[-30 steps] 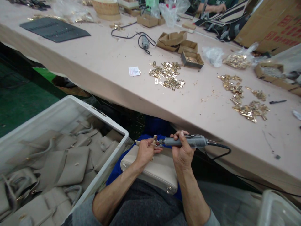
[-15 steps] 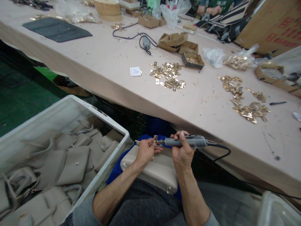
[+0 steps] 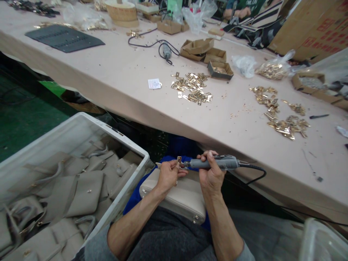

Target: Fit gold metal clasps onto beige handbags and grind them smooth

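My left hand [image 3: 168, 174] pinches a small gold metal fitting [image 3: 179, 160] on the strap of a beige handbag [image 3: 178, 197] that lies across my lap. My right hand [image 3: 210, 173] is wrapped round a grey corded electric screwdriver [image 3: 214, 163], held level with its tip against the fitting. The tool's black cable [image 3: 254, 169] runs off to the right under the table edge.
A long pink table [image 3: 114, 78] carries piles of gold fittings [image 3: 191, 88] and more gold fittings [image 3: 282, 116], small cardboard boxes [image 3: 214, 59], a second corded tool [image 3: 166, 50] and plastic bags. A white bin [image 3: 81, 125] with several beige bags stands at my left. Another person's hands [image 3: 236, 12] are at the far edge.
Both hands keep the same hold. Only the camera view has shifted slightly.
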Demonstrator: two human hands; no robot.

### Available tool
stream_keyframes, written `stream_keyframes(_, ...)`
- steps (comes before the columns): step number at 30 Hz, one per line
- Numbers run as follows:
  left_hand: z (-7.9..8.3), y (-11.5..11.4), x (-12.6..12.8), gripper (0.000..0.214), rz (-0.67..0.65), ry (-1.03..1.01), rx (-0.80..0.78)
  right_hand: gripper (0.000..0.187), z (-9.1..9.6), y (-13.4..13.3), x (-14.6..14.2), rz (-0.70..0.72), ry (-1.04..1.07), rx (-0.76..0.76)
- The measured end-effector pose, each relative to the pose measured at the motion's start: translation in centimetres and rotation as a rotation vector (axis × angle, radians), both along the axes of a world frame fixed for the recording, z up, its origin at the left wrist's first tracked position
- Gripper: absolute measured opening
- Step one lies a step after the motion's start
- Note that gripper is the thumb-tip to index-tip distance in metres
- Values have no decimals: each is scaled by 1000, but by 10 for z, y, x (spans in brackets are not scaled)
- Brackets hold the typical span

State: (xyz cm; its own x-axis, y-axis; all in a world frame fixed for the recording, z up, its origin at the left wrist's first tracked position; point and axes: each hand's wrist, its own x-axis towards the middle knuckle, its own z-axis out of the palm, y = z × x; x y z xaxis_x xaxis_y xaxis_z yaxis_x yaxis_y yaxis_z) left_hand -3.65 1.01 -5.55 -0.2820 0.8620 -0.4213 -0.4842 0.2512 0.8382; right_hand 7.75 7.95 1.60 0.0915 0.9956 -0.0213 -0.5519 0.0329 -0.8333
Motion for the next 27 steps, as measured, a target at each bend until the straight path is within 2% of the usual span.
stream_keyframes(27, 6, 2, 2, 19, -6, 32, -40, 25, 2, 0, 0, -10, 9, -60)
